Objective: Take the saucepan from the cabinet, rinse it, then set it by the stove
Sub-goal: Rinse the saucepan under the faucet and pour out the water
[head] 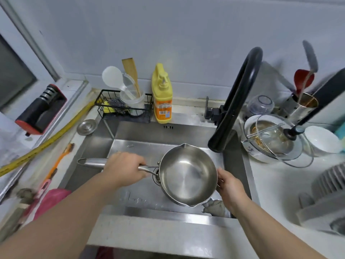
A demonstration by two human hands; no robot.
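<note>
A stainless steel saucepan [186, 174] with two pour spouts hangs over the steel sink [130, 146], its open side tilted toward me and its inside empty. My left hand [124, 169] is wrapped around its long handle close to the bowl. My right hand [230, 186] cups the pan's right rim and outer wall. The black arched faucet [235, 101] ends just above and to the right of the pan; no water is seen running.
A yellow dish soap bottle [162, 96] and a black wire rack [119, 107] with utensils stand behind the sink. Dirty bowls and a glass lid [272, 139] crowd the right counter. A grey rag [214, 206] lies in the sink's front right corner. A knife sharpener [41, 109] sits left.
</note>
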